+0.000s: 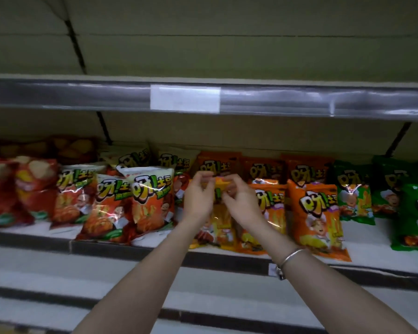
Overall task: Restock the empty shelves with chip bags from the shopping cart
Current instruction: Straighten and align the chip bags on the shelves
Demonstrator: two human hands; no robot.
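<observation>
Here the orange chip bag (221, 219) stands upright (long axis vertical); left hand (198, 197) and right hand (240, 202) pinch its top.

We are recording glossy red plastic chip bags (22, 189) showing pale chip pictures. We are noting cream-topped orange foil bags (152, 198) carrying yellow, black-outlined lettering, plain orange foil bags (316, 213) and green foil bags (355, 196) with the same lettering. We are logging a yellow-orange foil chip bag (221, 220), a blank white paper label (185, 98), a grey metal shelf rail (82, 95) and a silver wrist bangle (291, 257).
</observation>
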